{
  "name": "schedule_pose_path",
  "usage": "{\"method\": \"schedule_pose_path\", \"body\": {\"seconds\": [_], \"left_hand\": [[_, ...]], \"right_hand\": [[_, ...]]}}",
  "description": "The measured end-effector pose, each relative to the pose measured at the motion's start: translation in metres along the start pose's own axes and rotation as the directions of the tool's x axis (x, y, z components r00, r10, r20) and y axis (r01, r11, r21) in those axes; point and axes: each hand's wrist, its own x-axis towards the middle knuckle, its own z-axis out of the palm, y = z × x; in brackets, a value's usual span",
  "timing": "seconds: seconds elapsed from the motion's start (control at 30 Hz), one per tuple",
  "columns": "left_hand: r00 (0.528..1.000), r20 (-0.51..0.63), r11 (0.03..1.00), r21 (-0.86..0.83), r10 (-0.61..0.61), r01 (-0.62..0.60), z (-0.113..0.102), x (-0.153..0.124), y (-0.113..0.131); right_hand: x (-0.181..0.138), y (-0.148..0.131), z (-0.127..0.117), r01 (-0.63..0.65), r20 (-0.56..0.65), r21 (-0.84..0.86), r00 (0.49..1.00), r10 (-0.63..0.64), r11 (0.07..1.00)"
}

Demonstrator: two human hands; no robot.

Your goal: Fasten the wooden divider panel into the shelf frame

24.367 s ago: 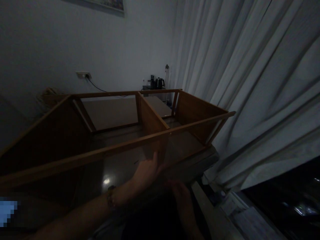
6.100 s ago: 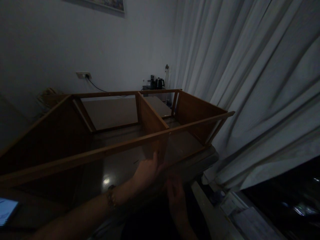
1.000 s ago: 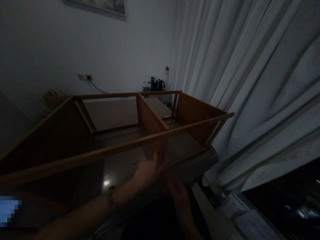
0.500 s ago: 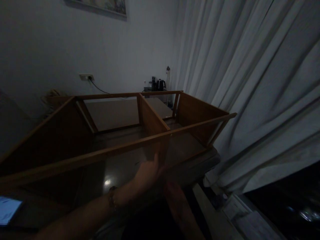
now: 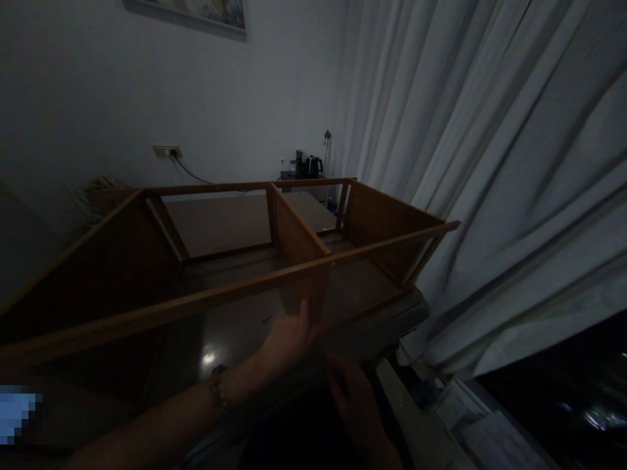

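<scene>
A brown wooden shelf frame (image 5: 264, 279) lies with its open side up, and a middle divider panel (image 5: 300, 228) splits it in two. My left hand (image 5: 288, 338), with a beaded bracelet (image 5: 217, 390) at the wrist, grips the near lower end of this divider. Its thumb points up along the panel, while the other fingers are partly hidden in shadow. Close by on the right, my right hand (image 5: 349, 386) is low in front of the frame with its fingers curled. Darkness hides whatever those fingers hold.
Long pale curtains (image 5: 421, 117) hang along the right. Behind the frame, a black kettle (image 5: 312, 166) stands on a small table. A wall socket (image 5: 166, 152) has a cable plugged in. Flat white items (image 5: 499, 434) lie at the lower right. A bright bluish patch (image 5: 14, 411) shows at the lower left.
My right hand has shifted slightly and its curled fingers show more clearly. My left hand stays at the divider. The view has moved a little.
</scene>
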Motion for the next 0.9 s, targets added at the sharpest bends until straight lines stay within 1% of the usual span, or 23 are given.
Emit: {"method": "schedule_pose_path", "body": {"seconds": [0.07,0.13,0.2,0.3,0.37,0.47,0.53,0.6,0.63,0.67,0.7,0.77,0.83,0.9], "left_hand": [[1.0,0.019,1.0,-0.018,0.007,-0.006,-0.002,0.0,0.0],[1.0,0.029,1.0,-0.02,0.006,-0.005,-0.005,0.0,0.001],[0.999,0.039,1.0,-0.013,0.004,-0.003,-0.006,0.0,0.001],[0.999,0.05,1.0,-0.018,-0.001,0.002,-0.007,0.0,0.002],[0.999,0.042,0.999,-0.037,0.001,0.001,-0.007,-0.001,0.002],[0.999,0.054,0.999,-0.048,-0.002,0.005,-0.007,-0.001,0.002],[0.998,0.056,0.999,-0.038,-0.011,0.013,-0.006,-0.001,0.002],[0.999,0.049,0.999,-0.029,-0.013,0.015,-0.005,0.0,0.002],[0.999,0.045,0.999,-0.028,-0.014,0.015,-0.005,0.0,0.002],[0.999,0.043,0.999,-0.028,-0.013,0.014,-0.004,0.0,0.001],[0.999,0.041,0.999,-0.029,-0.011,0.012,-0.003,0.0,0.001],[1.0,0.027,1.0,-0.027,-0.005,0.006,-0.002,0.0,0.001],[1.0,0.017,1.0,-0.019,-0.007,0.007,-0.002,0.0,0.001],[0.999,0.025,1.0,-0.008,-0.021,0.022,-0.003,0.0,0.002]], "right_hand": [[0.003,-0.005,-0.001,-0.087,-0.034,0.073,0.995,0.089,0.994],[0.006,-0.012,-0.002,-0.202,-0.024,0.162,0.978,0.209,0.966],[0.008,-0.018,-0.002,-0.302,0.015,0.249,0.951,0.308,0.92],[0.009,-0.018,0.001,-0.408,0.088,0.385,0.909,0.407,0.828],[0.009,-0.014,0.006,-0.452,0.125,0.481,0.883,0.452,0.751],[0.008,-0.007,0.013,-0.48,0.147,0.6,0.853,0.501,0.64],[0.008,-0.007,0.017,-0.491,0.152,0.657,0.829,0.537,0.572],[0.009,-0.01,0.017,-0.492,0.143,0.692,0.81,0.568,0.528],[0.01,-0.013,0.016,-0.489,0.13,0.695,0.807,0.576,0.527],[0.011,-0.017,0.014,-0.482,0.109,0.684,0.809,0.577,0.547],[0.011,-0.02,0.012,-0.471,0.079,0.658,0.819,0.569,0.587],[0.011,-0.023,0.009,-0.43,-0.012,0.557,0.852,0.524,0.711],[0.009,-0.022,0.008,-0.35,-0.114,0.395,0.899,0.424,0.849],[0.004,-0.016,0.011,-0.236,-0.16,0.22,0.948,0.273,0.947]]}}
